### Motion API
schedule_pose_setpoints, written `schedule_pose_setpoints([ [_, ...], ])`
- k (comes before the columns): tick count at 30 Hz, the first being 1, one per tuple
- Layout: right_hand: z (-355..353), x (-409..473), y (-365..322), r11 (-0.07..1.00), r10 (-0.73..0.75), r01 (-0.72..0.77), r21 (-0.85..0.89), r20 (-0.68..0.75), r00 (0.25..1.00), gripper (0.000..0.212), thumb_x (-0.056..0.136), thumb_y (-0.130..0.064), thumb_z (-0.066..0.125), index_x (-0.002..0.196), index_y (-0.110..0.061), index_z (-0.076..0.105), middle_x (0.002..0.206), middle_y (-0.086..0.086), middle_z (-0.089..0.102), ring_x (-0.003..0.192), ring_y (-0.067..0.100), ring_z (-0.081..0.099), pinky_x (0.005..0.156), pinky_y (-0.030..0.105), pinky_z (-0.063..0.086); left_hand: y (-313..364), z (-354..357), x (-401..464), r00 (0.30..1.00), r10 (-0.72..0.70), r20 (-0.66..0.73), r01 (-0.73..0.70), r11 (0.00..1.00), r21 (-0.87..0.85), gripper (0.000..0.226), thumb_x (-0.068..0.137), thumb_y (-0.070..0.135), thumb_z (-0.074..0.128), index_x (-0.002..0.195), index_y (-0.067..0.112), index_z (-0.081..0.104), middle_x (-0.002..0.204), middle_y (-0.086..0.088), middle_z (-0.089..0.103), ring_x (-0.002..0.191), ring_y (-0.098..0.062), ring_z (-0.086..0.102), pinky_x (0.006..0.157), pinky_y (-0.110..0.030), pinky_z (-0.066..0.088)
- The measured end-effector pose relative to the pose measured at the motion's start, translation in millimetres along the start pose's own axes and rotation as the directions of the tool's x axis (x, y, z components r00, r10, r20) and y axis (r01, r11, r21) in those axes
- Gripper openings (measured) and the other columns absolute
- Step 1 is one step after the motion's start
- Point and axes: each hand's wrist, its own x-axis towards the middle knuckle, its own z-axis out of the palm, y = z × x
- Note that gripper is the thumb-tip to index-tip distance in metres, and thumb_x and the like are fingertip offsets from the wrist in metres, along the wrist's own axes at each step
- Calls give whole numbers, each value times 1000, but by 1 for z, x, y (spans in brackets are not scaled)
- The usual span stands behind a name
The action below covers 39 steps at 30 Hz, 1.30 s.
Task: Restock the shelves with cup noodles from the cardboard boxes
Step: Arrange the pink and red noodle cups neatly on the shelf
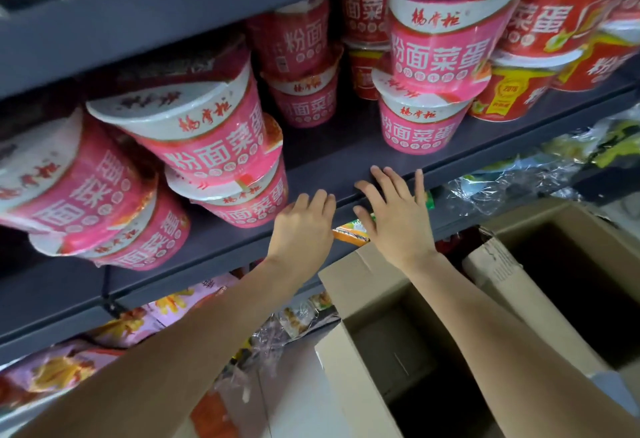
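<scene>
Pink cup noodles stand stacked two high on a dark grey shelf (332, 164): one stack at the left (214, 147), one further back (304, 67), one at the right (433, 67). Red cup noodles (540, 57) fill the far right. A bare gap lies on the shelf between the left and right pink stacks. My left hand (304, 226) and my right hand (394, 216) rest side by side at the shelf's front edge below that gap, fingers spread, holding nothing. Two open cardboard boxes (367, 285) (554, 226) sit below on the right, their insides dark.
Another dark shelf (173, 12) runs overhead. The lower shelf holds plastic snack packets (145, 327) at the left and clear-wrapped bags (519, 174) at the right. An orange packet (349, 233) pokes out between my hands.
</scene>
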Motion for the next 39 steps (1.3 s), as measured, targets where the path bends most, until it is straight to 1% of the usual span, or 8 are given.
schedule_pose_setpoints([
  [7,-8,12,12,993,-110,109,-45,-20,994,41,95,-45,39,115,-18,62,116,5,63,110,27,58,112,53,22,0,2,4,992,-124,-39,114,974,-195,36,69,27,74,104,18,72,85,3,63,69,-16,59,42,-21,38],
  [10,-19,40,14,986,-141,147,79,-72,987,35,94,-36,41,109,-11,61,98,5,64,90,30,59,90,43,41,-2,-3,32,966,-231,-113,140,842,-521,34,84,20,49,114,16,66,92,1,62,78,-18,60,51,-28,51],
  [13,-22,77,11,948,-186,215,233,-136,973,35,85,-13,57,119,-4,56,112,14,60,96,34,56,73,43,50,5,-7,73,833,-547,-86,271,538,-798,37,86,14,50,122,13,58,103,-1,62,94,-20,60,76,-33,52],
  [16,-12,115,3,939,-260,295,180,-192,946,49,76,0,62,124,2,53,127,23,53,108,42,53,83,46,50,4,5,113,615,-788,-26,393,335,-856,42,83,10,51,125,8,55,116,-11,59,105,-26,57,88,-34,48],
  [20,9,163,6,889,-454,438,-135,-396,798,35,85,-1,48,117,4,60,121,23,60,114,37,57,97,46,46,-15,35,144,513,-842,-167,395,404,-825,38,87,8,49,123,2,58,128,-15,53,119,-22,47,102,-6,24],
  [25,22,179,20,822,-569,459,-337,-483,665,36,89,-1,43,121,-1,60,124,18,61,114,34,59,101,48,44,-30,69,160,493,-821,-288,470,530,-706,25,93,8,49,115,8,61,119,2,51,109,3,31,97,2,15],
  [32,29,200,3,953,-301,275,-127,-506,808,31,80,-6,44,102,-6,66,99,14,68,93,29,67,79,37,54,-45,73,159,529,-697,-483,435,712,-551,16,85,6,55,95,-3,64,103,-20,61,94,-38,57,84,-32,38],
  [39,15,208,-14,949,-313,270,-163,-576,755,26,74,-6,44,75,-9,70,72,9,66,66,25,63,56,28,47,-42,81,160,425,-828,-365,416,537,-734,36,89,17,36,105,-1,62,114,-20,57,103,-33,57,89,-44,46],
])
